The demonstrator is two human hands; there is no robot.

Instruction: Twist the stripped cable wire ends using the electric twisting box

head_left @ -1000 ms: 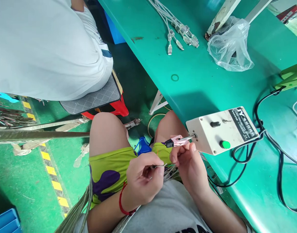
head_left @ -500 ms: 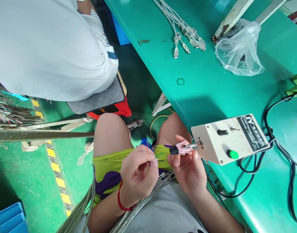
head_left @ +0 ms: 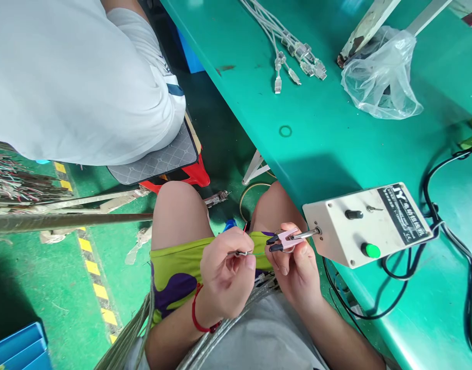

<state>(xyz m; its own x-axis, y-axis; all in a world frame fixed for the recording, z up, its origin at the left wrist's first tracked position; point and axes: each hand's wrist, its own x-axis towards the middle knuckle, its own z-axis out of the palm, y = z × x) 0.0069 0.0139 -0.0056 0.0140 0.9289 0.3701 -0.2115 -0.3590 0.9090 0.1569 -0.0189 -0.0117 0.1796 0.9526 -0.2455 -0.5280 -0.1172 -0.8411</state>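
Observation:
My left hand (head_left: 229,271), with a red band at the wrist, pinches the stripped end of a thin cable; fine red, green and dark wires (head_left: 241,253) stick out between thumb and forefinger. Just to the right, my right hand (head_left: 295,262) has its fingers on a pink clip (head_left: 287,240) with black tips. The clip's jaws stand apart, close to the wire ends. A metal shaft (head_left: 307,234) joins the clip to a beige box (head_left: 369,223) with a green button and a black knob. Grey cables (head_left: 216,339) lie across my lap.
On the green table (head_left: 255,110) are clear-ended USB cables (head_left: 297,49), a plastic bag (head_left: 382,77) by a metal leg, and black cords (head_left: 403,277). A person in white (head_left: 93,82) sits on a red stool (head_left: 197,172) at the left. A blue bin (head_left: 22,349) stands lower left.
The clip has opened under my right hand's fingers. My left hand has shifted slightly right, bringing the wires closer to the clip. The view has moved a little.

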